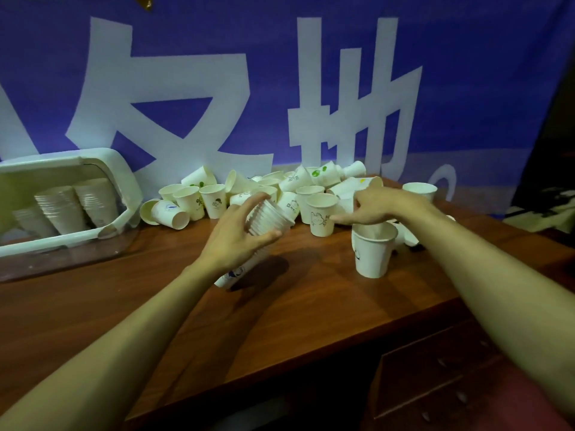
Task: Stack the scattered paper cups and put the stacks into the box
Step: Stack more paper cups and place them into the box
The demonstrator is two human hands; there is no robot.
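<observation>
Near middle: left hand [236,241] wrapped round tilted stack of cups [269,217], open end facing right so next cup slides in. Right hand [375,206] reaching into cup pile [311,180]; grip unclear. Far left: box [62,241], stacks inside.

Your one head camera looks forward and down, close over your left hand [231,241] and right hand [380,206], facing the banner [466,88].
</observation>
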